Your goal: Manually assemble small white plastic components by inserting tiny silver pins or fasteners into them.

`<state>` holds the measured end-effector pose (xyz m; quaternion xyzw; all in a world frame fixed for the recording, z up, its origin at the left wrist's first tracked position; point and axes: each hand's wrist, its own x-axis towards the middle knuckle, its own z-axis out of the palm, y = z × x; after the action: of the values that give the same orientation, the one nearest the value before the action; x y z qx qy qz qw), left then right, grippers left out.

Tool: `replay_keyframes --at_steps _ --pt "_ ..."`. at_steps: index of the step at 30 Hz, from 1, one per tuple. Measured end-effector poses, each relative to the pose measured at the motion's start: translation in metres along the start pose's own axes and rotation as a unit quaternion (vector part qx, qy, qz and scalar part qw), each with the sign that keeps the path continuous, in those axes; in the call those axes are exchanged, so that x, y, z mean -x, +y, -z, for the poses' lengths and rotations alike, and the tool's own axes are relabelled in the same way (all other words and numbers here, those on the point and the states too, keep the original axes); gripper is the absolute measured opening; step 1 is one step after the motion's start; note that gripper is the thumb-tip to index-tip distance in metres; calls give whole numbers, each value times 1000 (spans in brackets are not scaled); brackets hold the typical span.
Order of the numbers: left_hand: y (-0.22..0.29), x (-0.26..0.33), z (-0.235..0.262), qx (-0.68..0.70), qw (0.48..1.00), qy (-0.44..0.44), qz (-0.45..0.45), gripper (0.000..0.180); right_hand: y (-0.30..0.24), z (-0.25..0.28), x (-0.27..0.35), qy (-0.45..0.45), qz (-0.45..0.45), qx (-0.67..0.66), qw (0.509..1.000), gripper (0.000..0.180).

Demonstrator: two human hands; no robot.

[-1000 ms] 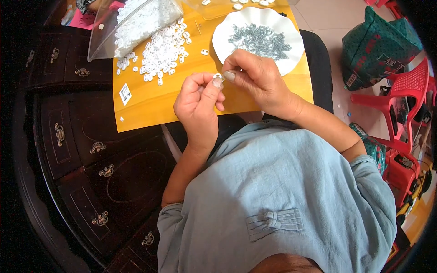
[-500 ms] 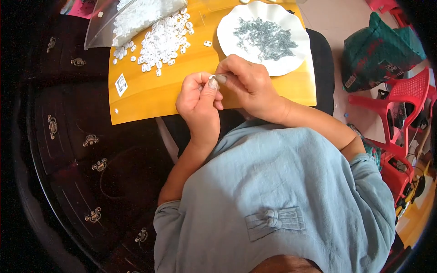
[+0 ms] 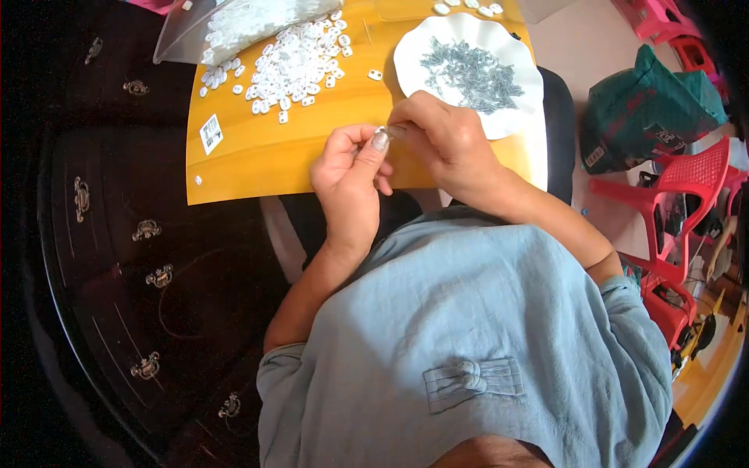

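My left hand (image 3: 349, 170) pinches a small white plastic piece (image 3: 381, 130) between thumb and forefinger, above the near edge of the yellow board (image 3: 261, 164). Close against it, the thumb and forefinger of my right hand (image 3: 456, 148) are pressed together; what they hold, if anything, is too small to make out. Left of centre lies a heap of white oval pieces (image 3: 300, 62), some showing dark holes. A white wavy-rimmed plate (image 3: 407, 58) with many thin grey, pin-like parts (image 3: 476, 78) stands just beyond my right hand. One loose white piece (image 3: 375, 76) lies between heap and plate.
A clear bag (image 3: 257, 27) of white pieces leans at the far left. Several white pieces (image 3: 468, 6) sit beyond the plate. Dark drawers with metal handles (image 3: 146, 230) fill the left. A green bag (image 3: 651, 109) and a red plastic chair (image 3: 663, 195) stand right.
The view has shifted slightly, so board, heap and plate appear further right. Both hands keep their pinch around the white piece, with only slight finger movement.
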<state>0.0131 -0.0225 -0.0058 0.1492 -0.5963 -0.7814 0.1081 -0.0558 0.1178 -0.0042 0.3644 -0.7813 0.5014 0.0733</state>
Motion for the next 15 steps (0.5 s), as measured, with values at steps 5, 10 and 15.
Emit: replay_keyframes --at_steps 5,10,15 --pt "4 -4 10 -11 999 -43 7 8 -4 2 -4 -23 -90 -75 993 7" --pt "3 -4 15 -5 999 -49 -15 6 -11 0 -8 -50 -161 -148 975 7" --pt "1 -9 30 5 999 -33 -29 5 -17 -13 -22 -70 -163 -182 967 8"
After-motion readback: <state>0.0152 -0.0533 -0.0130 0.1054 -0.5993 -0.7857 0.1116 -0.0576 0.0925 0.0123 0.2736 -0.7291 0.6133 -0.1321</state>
